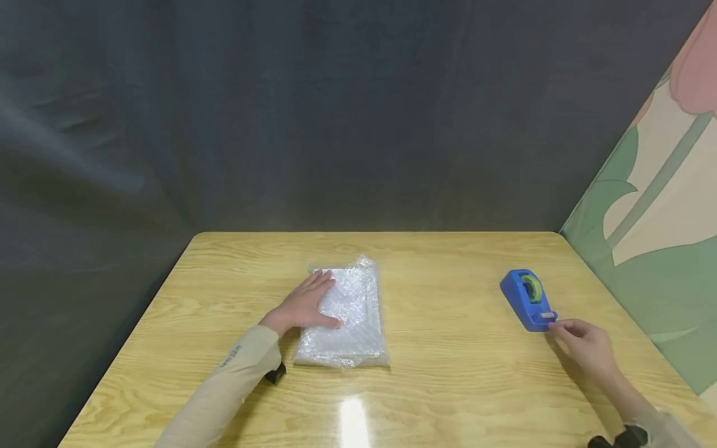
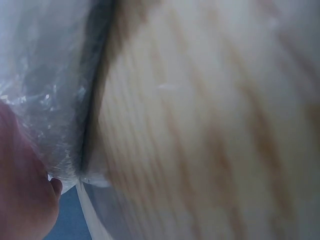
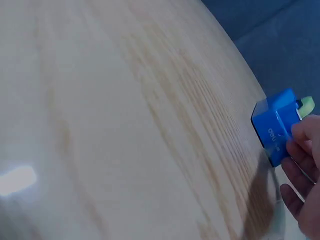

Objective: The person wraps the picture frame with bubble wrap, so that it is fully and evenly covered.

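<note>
A flat rectangular item in bubble wrap [image 1: 358, 305] lies on the table, left of the middle. My left hand [image 1: 307, 306] rests on its left part with the fingers spread. In the left wrist view, the edge of this hand [image 2: 25, 185] shows beside the shiny wrap [image 2: 50, 75]. Far to the right stands a blue tape dispenser [image 1: 521, 298] with a green-cored roll of tape [image 1: 533, 289]. At its front end, my right hand [image 1: 585, 345] pinches the tape with thumb and forefinger. The right wrist view shows these fingers [image 3: 305, 135] against the blue dispenser [image 3: 275, 120]; the clear tape is hard to make out.
The light wooden table [image 1: 437, 373] has a dark curtain [image 1: 358, 124] behind it and along its left. On the right stands a panel with a flower pattern [image 1: 661, 249]. Light glares off the table's front.
</note>
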The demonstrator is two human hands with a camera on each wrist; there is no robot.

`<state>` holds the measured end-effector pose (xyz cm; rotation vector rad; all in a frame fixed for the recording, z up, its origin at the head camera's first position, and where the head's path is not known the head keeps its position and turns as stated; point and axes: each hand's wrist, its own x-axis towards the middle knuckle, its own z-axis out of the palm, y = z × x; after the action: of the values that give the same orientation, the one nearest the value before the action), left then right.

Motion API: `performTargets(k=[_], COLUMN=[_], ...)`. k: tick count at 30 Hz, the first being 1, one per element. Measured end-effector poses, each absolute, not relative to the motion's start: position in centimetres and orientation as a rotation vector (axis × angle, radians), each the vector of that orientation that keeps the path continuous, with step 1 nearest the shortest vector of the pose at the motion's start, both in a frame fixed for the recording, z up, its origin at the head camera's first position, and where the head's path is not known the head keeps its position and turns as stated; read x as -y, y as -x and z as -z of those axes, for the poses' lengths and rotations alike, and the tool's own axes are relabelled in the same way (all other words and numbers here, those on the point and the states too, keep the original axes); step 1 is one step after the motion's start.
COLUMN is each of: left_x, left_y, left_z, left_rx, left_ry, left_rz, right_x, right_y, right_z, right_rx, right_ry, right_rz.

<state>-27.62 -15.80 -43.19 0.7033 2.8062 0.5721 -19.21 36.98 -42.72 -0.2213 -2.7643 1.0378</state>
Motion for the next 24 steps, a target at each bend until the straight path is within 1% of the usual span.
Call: performTargets(k=[5,10,15,24], left_x=[15.7,15.4,15.3,15.4], left_y=[27.6,27.5,27.6,27.8], left_z=[43.0,43.0,43.2,43.3], left_rx=[-2.807,-2.8,-2.803,-2.815], left_ry=[-0.708,-0.712,-0.71,-0.701], left_rz=[-0.582,-0.587,-0.552,-0.515], right_x=[-36.6,-34.7,-31.5,-23.5], right_y=[18.6,18.5,19.2,22.1], right_z=[42.1,40.3,38.7,37.9], right_rx=[2.708,2.668,2.696,2.637], right_ry=[0.065,-0.033,-0.133,-0.399], right_rz=[-1.124,-1.224,-1.247,-1.34])
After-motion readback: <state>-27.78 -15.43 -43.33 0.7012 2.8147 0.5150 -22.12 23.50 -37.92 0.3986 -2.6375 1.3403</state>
